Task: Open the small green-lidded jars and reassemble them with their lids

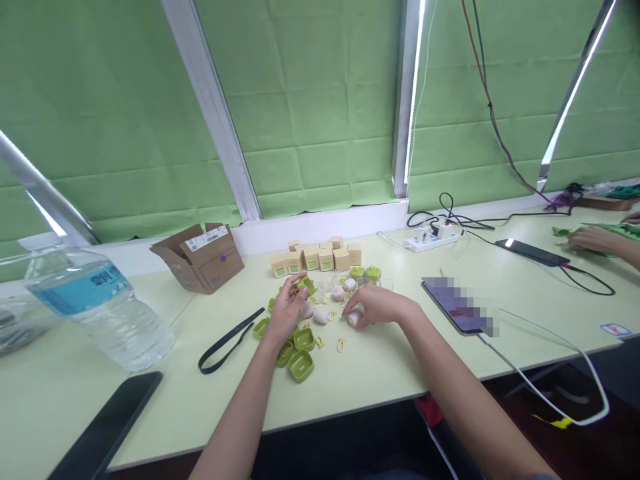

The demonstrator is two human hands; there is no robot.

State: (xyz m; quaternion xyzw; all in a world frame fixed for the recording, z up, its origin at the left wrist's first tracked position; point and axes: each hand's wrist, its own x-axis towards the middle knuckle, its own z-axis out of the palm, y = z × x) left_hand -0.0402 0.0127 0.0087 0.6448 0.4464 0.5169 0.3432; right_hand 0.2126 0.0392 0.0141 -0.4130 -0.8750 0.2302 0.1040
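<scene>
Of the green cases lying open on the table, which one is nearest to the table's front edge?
The green case in front of the left hand. It lies lowest in the cluster, closer to the table edge than the other open cases.

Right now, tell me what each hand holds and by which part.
The left hand pinches a small green plastic cup by its rim between its fingertips. The right hand covers a small white rounded piece; the exact grip cannot be told.

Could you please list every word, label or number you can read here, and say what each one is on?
Nothing can be read.
water bottle: blue label print blurred.
cardboard box: white sticker with barcodes, too small.
phone: screen blurred out.
small boxes: green patches, no legible text.
</scene>
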